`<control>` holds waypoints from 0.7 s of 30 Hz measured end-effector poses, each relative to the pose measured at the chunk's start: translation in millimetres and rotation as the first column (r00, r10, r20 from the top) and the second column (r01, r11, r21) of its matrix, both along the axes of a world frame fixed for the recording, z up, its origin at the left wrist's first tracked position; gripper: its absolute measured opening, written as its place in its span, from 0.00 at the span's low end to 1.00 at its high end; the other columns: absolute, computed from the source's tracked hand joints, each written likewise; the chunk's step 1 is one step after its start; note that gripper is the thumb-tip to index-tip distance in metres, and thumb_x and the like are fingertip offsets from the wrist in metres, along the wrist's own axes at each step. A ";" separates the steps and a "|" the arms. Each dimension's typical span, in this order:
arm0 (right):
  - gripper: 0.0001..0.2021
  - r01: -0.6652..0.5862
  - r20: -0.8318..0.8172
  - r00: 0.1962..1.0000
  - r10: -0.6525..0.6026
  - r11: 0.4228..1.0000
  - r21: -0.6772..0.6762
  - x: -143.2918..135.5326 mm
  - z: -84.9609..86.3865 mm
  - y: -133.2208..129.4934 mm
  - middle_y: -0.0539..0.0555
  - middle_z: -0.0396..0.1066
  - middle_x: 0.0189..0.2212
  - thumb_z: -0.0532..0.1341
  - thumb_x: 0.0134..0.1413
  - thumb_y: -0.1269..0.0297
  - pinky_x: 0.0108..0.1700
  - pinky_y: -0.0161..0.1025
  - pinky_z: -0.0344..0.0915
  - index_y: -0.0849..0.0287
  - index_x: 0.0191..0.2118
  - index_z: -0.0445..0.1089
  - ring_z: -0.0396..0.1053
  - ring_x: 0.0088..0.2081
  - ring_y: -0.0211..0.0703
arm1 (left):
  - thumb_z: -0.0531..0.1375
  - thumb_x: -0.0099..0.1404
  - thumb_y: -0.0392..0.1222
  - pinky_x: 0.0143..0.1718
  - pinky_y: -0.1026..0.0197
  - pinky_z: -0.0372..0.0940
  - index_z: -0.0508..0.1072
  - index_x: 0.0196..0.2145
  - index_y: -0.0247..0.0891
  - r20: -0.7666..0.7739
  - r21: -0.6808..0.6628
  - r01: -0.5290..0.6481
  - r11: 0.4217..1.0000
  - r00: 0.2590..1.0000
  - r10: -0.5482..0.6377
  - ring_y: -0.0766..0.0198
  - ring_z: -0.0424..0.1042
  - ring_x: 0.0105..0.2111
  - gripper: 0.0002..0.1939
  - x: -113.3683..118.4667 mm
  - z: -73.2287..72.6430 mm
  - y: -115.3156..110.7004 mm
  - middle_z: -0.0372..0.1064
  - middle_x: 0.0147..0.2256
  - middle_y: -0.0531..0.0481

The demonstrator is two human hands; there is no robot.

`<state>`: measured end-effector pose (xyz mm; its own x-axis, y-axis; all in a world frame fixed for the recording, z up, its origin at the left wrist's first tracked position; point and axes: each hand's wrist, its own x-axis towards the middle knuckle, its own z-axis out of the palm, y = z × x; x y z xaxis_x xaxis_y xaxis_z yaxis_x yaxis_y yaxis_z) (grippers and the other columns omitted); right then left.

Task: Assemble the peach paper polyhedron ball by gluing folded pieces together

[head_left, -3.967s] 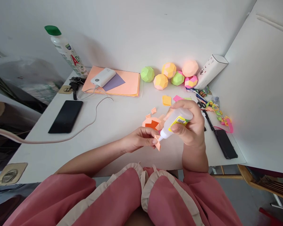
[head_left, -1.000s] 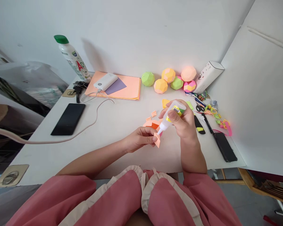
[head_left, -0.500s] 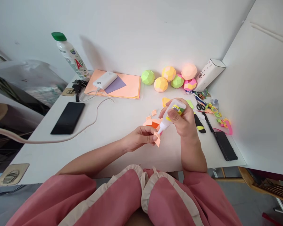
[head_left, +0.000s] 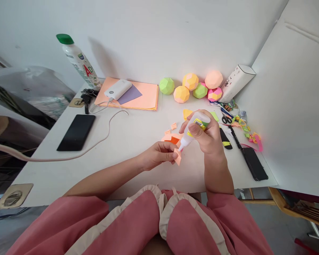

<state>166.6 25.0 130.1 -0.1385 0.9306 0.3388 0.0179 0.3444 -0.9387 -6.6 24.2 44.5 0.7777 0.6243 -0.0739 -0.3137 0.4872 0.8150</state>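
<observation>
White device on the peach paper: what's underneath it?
From under the white device, a purple sheet pokes out, lying on peach paper; whatever else the device covers is hidden.

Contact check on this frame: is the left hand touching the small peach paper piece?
Touching. The head view shows the left hand with its thumb laid over the face of the small peach paper piece, covering part of it.

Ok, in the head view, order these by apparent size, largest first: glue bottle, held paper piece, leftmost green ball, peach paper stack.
Peach paper stack
Glue bottle, in the right hand
Leftmost green ball
Held paper piece
</observation>
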 end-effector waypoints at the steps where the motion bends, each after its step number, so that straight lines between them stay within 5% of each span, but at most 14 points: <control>1: 0.16 -0.007 -0.001 1.000 0.007 1.000 0.008 -0.1 0.0 0.0 0.48 0.73 0.23 0.66 0.53 0.50 0.25 0.37 0.65 0.56 0.36 0.64 0.73 0.26 0.40 | 0.71 0.55 0.46 0.31 0.64 0.63 0.78 0.28 0.33 -0.002 0.006 -0.003 1.000 1.000 0.003 0.68 0.68 0.27 0.12 0.0 -0.2 -0.1 0.74 0.26 0.49; 21: 0.21 -0.017 0.035 0.999 0.017 1.000 -0.001 -0.4 3.6 -3.7 0.48 0.73 0.25 0.69 0.46 0.46 0.29 0.40 0.69 0.55 0.37 0.64 0.73 0.28 0.42 | 0.71 0.55 0.48 0.31 0.63 0.64 0.78 0.28 0.33 -0.013 0.030 0.004 1.000 1.000 -0.004 0.67 0.69 0.27 0.14 0.8 -2.7 -0.1 0.74 0.26 0.48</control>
